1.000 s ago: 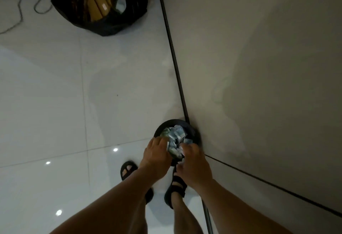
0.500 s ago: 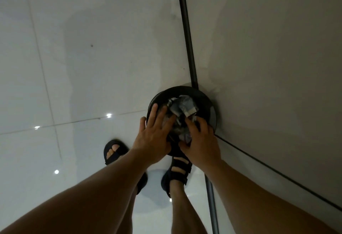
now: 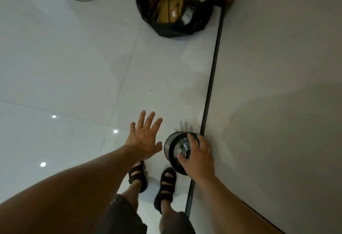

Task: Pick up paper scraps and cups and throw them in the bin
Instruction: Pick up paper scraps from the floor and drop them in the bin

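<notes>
Plainly, the left hand (image 3: 146, 138) was held released above the white tiled floor (image 3: 74, 67), palm down, with all fingers straight and fanned apart and nothing touched by it. The right hand (image 3: 199, 157) was laid over the mouth of the small round black bin (image 3: 169, 148). Its fingers were spread and only lightly bent, so it too was seen as released rather than clenched. Its fingertips and thumb were rested on the crumpled paper scraps (image 3: 182, 145), by which the bin was filled up to the rim. The bin was stood on the floor just beside the dark skirting strip (image 3: 211, 89) at the foot of the grey wall (image 3: 277, 67), near the person's sandalled feet (image 3: 166, 183). Well apart, at the far end of the wall, a black rubbish bag (image 3: 166, 30) stuffed with cardboard was set. A thin cable (image 3: 87, 0) was trailed over the floor to its left.
</notes>
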Available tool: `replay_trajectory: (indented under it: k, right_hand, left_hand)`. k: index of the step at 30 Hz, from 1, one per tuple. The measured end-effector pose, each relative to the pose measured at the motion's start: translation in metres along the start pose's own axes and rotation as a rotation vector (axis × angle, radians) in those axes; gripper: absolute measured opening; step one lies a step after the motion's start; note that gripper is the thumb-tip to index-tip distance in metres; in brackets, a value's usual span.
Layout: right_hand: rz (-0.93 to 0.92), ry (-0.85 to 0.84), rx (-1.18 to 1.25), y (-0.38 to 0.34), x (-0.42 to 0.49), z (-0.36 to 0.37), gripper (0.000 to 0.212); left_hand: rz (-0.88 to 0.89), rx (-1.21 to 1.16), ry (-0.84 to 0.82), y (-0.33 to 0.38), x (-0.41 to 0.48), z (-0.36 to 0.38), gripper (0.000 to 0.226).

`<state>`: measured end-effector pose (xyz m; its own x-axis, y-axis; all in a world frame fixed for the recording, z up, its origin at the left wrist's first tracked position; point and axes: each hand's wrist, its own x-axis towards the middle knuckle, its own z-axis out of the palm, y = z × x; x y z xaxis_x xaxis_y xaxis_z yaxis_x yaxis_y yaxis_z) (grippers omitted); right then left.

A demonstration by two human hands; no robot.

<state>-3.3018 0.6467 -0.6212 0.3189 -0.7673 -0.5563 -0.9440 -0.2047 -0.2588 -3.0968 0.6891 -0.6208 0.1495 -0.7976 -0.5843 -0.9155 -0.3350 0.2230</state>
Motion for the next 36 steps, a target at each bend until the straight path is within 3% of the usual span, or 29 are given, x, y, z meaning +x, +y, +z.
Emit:
replay_trajectory:
  k: [7,16,29,36]
  right_hand:
    - [-0.335,0.006,-0.157,-0.096,-0.068,-0.074,0.078]
    - [-0.867,-0.065,-0.481,-0.232,-0.172,-0.079,0.079]
    - [-1.464,-0.100,-0.698,-0.401,-0.428,0.049,0.078]
    - [-1.757,-0.164,-0.734,-0.455,-0.607,0.165,0.078]
  left_hand:
    - [-0.272,-0.157,0.208,-0.030,-0.143,-0.082,0.081]
    - [-0.729,-0.362,0.423,-0.074,-0.355,-0.059,0.078]
    - [-1.357,-0.680,0.782,-0.134,-0.676,0.093,0.078]
    - [-1.629,-0.800,0.819,-0.137,-0.847,0.204,0.078]
